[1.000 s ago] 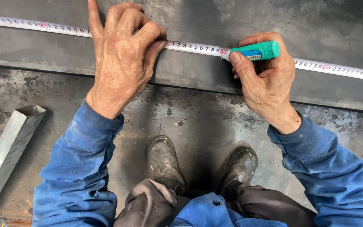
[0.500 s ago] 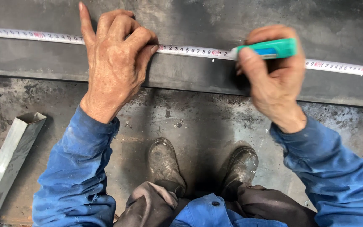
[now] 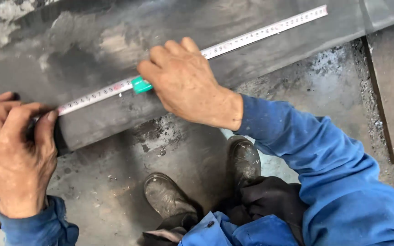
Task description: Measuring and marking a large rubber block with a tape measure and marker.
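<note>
Tape measure (image 3: 215,49) under both hands

marker (image 3: 141,85) mostly hidden by right hand (image 3: 189,83)

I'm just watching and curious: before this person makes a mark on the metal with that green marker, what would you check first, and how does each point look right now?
1. Tape measure lies flat along the dark metal piece: ok.
2. Left hand pins the tape's end at the end of the piece: ok, though the tape's hook is hidden.
3. Green marker sits against the tape: ok.
4. Right hand grips the marker firmly: ok.
5. Marker tip uncapped and on the right graduation: cannot tell, the fingers cover it.
6. Boots stand clear of the piece: ok.
</note>
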